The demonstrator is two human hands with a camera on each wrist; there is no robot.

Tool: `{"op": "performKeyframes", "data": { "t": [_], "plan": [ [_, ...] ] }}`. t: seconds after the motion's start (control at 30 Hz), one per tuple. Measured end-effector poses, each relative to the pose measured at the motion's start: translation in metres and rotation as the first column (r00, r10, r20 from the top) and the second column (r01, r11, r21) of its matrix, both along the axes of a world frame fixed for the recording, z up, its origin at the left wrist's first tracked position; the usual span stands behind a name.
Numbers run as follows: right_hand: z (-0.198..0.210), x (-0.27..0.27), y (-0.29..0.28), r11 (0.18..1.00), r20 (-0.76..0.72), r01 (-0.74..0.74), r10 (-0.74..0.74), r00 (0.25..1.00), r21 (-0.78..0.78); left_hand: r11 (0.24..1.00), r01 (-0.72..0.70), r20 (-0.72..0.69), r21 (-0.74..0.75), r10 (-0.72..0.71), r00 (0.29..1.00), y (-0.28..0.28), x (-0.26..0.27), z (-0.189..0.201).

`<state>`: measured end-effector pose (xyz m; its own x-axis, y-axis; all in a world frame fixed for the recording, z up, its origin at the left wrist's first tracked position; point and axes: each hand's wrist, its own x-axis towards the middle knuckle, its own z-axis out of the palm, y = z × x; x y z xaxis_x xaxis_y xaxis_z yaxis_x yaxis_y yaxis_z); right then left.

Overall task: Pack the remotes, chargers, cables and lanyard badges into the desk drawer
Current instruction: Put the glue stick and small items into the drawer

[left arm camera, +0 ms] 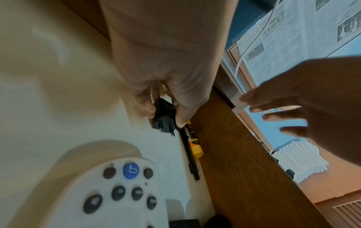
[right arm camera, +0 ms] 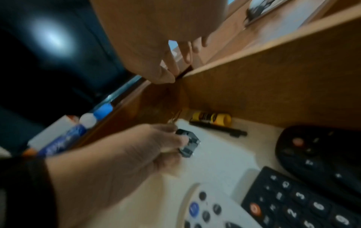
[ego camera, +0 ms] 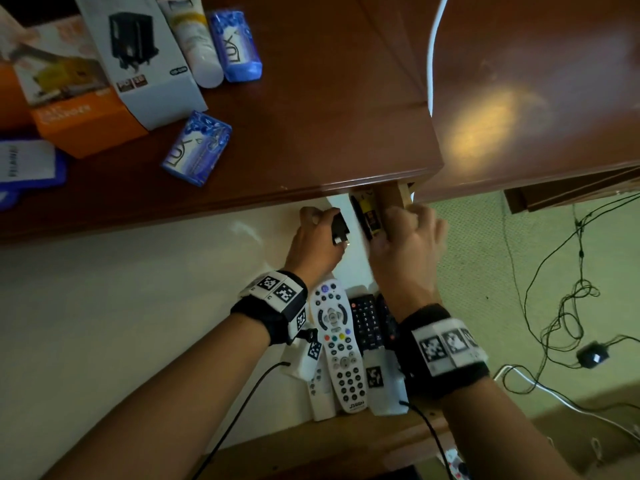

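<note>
Packing is partway done by the look of it: drawer (ego camera: 145, 306) pulled out under the desk (ego camera: 311, 133), remotes already lying flat on its pale floor.

Nearest, between and below the two wrists: white remote (ego camera: 338, 344) and a black remote (ego camera: 367, 323) side by side, long axes running front to back, with another dark remote half hidden under the right wrist. My read is they're laid parallel to save floor space and leave the back free.

Left hand (ego camera: 317, 242): thumb and fingers curled, pinching a small black charger plug (ego camera: 339, 228) (prongs visible in the left wrist view). It sits low over the drawer floor, ahead of the white remote; whether the plug touches the floor I cannot tell. Likely being set down in the gap behind the remotes.

Right hand (ego camera: 408, 244): just to the right of the left, fingers bent over the wooden drawer side wall (ego camera: 389, 199), holding nothing. The wrist views show the fingers loose and slightly spread. Probably steadying the drawer.

Beyond both hands, against that side wall: a yellow glue stick (ego camera: 370, 216) and a black pen (ego camera: 360, 220), lying parallel and touching the wall.

Farther, on the desk up and left of the left hand: charger boxes (ego camera: 145, 64), not yet packed. Cables and lanyard badges: can't identify them on the desk from here.
</note>
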<state>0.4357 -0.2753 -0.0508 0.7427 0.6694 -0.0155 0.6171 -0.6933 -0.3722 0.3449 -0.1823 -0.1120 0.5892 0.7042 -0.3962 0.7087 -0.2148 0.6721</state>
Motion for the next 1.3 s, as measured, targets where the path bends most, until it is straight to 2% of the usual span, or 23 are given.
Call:
{"op": "performKeyframes", "data": {
  "t": [0.07,0.17,0.33,0.43,0.63,0.8,0.93,1.17,1.3],
  "plan": [
    [0.009,0.010,-0.008,0.993,-0.040,0.114,-0.114,0.993,-0.001,0.999,0.036,0.015,0.006,-0.037,0.999,0.001,0.007,-0.001],
    [0.000,0.028,-0.016,0.991,-0.171,0.073,-0.091,0.981,-0.110,0.997,0.073,0.021,0.021,-0.074,0.997,-0.001,0.019,-0.002],
    [-0.006,0.038,-0.020,0.989,-0.126,-0.001,-0.018,0.992,-0.150,0.992,0.112,0.033,0.051,-0.114,0.993,-0.004,0.034,-0.006],
    [-0.002,0.034,-0.018,0.973,-0.130,0.016,-0.047,0.990,-0.228,0.989,0.132,0.038,0.064,-0.135,0.990,-0.008,0.038,-0.008],
    [-0.002,0.030,-0.018,0.968,-0.089,0.021,-0.045,0.995,-0.251,0.983,0.170,0.029,0.070,-0.172,0.985,-0.012,0.034,-0.011],
    [0.002,0.025,-0.016,0.966,-0.063,0.017,-0.034,0.997,-0.257,0.989,0.127,-0.030,0.072,-0.125,0.992,-0.015,0.036,-0.006],
    [-0.003,0.028,-0.019,0.967,-0.046,0.001,-0.013,0.999,-0.256,0.984,0.100,-0.090,0.147,-0.088,0.992,-0.026,0.042,-0.002],
    [-0.013,0.032,-0.024,0.971,-0.112,-0.062,0.036,0.993,-0.232,0.939,0.224,-0.187,0.261,-0.179,0.966,-0.033,0.044,-0.007],
    [-0.014,0.033,-0.025,0.968,-0.160,-0.085,0.048,0.986,-0.237,0.923,0.278,-0.201,0.268,-0.228,0.953,-0.030,0.045,-0.008]
  ]
}}
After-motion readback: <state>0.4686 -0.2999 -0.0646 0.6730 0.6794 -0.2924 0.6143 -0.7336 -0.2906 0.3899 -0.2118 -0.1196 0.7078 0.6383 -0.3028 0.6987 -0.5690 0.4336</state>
